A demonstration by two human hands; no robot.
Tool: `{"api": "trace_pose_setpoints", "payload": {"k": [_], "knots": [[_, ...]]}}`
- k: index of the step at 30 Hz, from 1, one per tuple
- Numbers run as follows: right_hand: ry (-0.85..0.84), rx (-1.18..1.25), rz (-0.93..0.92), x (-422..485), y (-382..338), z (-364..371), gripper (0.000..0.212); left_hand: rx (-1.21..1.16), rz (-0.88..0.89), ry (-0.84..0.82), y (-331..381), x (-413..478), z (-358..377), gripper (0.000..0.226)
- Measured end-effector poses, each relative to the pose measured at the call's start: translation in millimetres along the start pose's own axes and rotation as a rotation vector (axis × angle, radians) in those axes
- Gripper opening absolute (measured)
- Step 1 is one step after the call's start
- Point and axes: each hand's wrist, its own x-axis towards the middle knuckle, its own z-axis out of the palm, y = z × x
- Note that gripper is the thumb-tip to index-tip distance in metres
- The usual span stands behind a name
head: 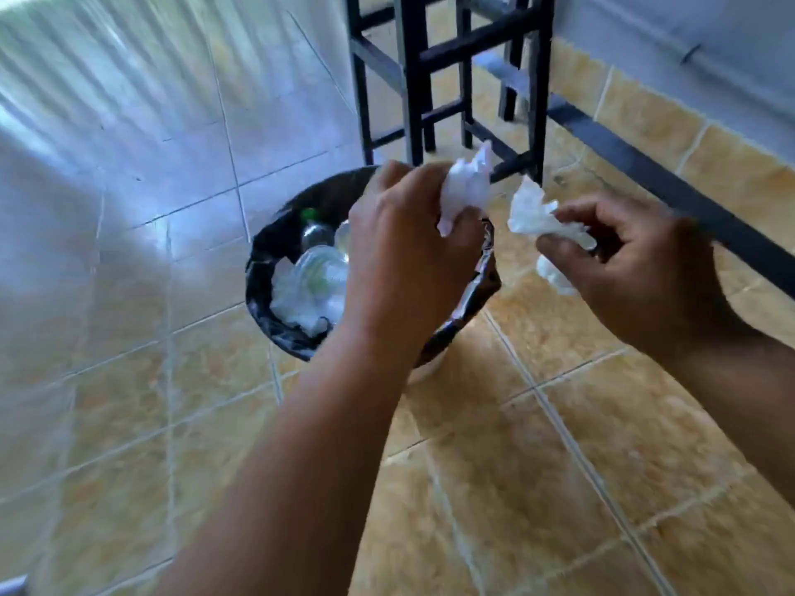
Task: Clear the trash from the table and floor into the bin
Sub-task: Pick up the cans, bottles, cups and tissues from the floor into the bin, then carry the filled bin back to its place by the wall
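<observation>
A round bin [275, 247] lined with a black bag stands on the tiled floor. Inside it lie clear plastic bottles [320, 268] and white crumpled paper [292, 305]. My left hand [404, 251] hovers over the bin's right half, shut on a crumpled white tissue [466, 187]. My right hand [636, 268] is just right of the bin's rim, pinching a second crumpled white tissue [533, 212]; another white scrap [553, 273] shows under its palm.
A dark wooden stool frame [451, 79] stands right behind the bin. A dark skirting strip [671, 187] runs along the wall at the right. Beige floor tiles [559, 466] spread in front; bright glare covers the floor at the left.
</observation>
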Motion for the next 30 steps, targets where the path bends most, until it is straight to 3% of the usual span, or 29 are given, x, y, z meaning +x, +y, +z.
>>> {"api": "trace_pose_setpoints", "payload": {"k": [5,10,14,18,21,24,26,30], "knots": [[-0.12,-0.032,-0.164,65.0,-55.5,54.8,0.032,0.322,-0.148,0.018,-70.2,46.2,-41.2,0.031],[-0.341,-0.345,0.014,93.5,-59.4,91.9,0.041,0.351,-0.217,-0.185,-102.6,70.5,-39.6,0.037],[-0.334,-0.534,0.028,69.4,-56.5,86.5,0.056,0.357,-0.223,-0.233,-112.4,68.3,-42.5,0.052],[-0.2,-0.365,-0.03,46.7,-52.6,65.5,0.049,0.345,-0.293,-0.194,-125.4,55.8,-54.0,0.05],[-0.123,-0.245,0.018,34.5,-39.6,62.3,0.045,0.488,-0.397,-0.262,-148.3,47.3,-66.1,0.053],[-0.21,-0.107,0.238,23.3,-23.6,68.0,0.052,0.602,-0.572,-0.347,-167.3,37.8,-74.1,0.05],[-0.31,0.024,0.373,16.3,-15.5,75.2,0.041,0.561,-0.654,-0.374,-173.3,30.2,-73.1,0.043],[-0.317,0.11,0.42,9.4,-10.9,86.6,0.022,0.423,-0.713,-0.318,-174.9,20.6,-62.3,0.033]]}}
